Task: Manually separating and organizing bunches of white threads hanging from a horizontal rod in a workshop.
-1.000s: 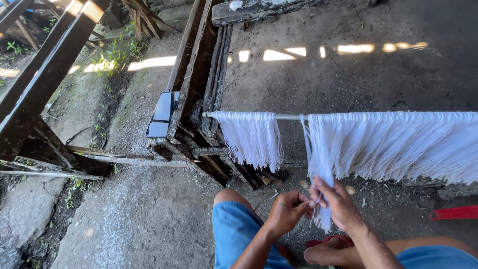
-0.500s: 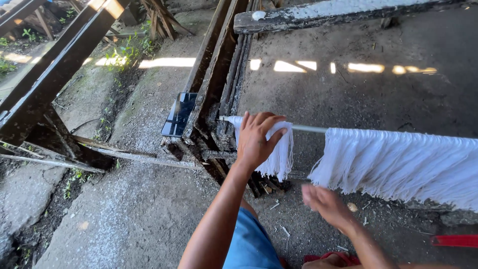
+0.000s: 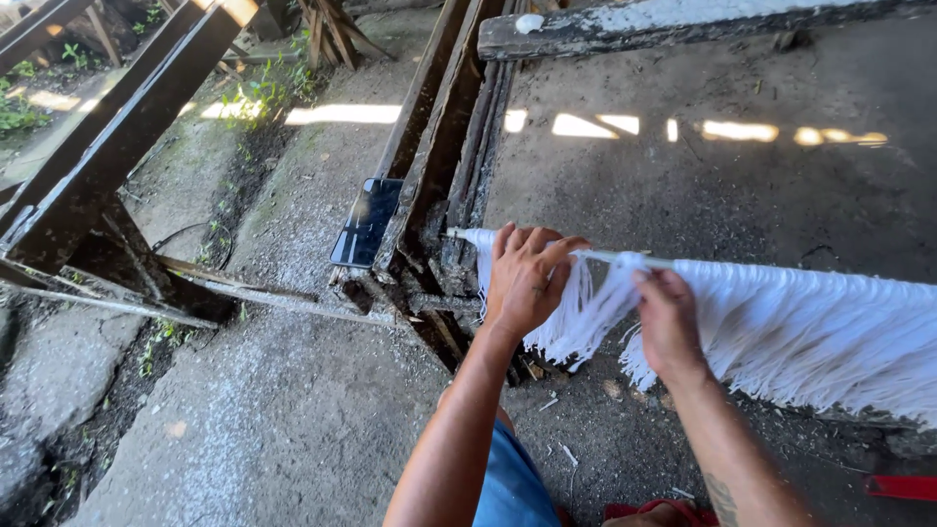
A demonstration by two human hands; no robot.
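Head view looks down on a rough concrete floor [image 3: 293, 410] that fills most of the frame, with sun patches along the top. A dark wooden frame [image 3: 439, 166] of weathered beams runs from the top centre down to the middle, and a second heavy beam [image 3: 117, 146] slants across the upper left. From the frame a thin white rod [image 3: 605, 257] reaches out to the right, and a fringe of white threads [image 3: 810, 342] hangs over it like a curtain, so the strands fall free and can be sorted. The left hand [image 3: 527, 278] lies over the rod near its fixed end, fingers curled loosely over a smaller bunch of threads [image 3: 561, 327], seemingly parting it from the main fringe. The right hand [image 3: 669, 327] sits just beside it at centre right, fingers bent down into the threads; whether they pinch any cannot be told. A dark phone [image 3: 366, 222] leans against the frame at centre left, clear of the work. A red object [image 3: 903, 486] shows at the lower right edge.
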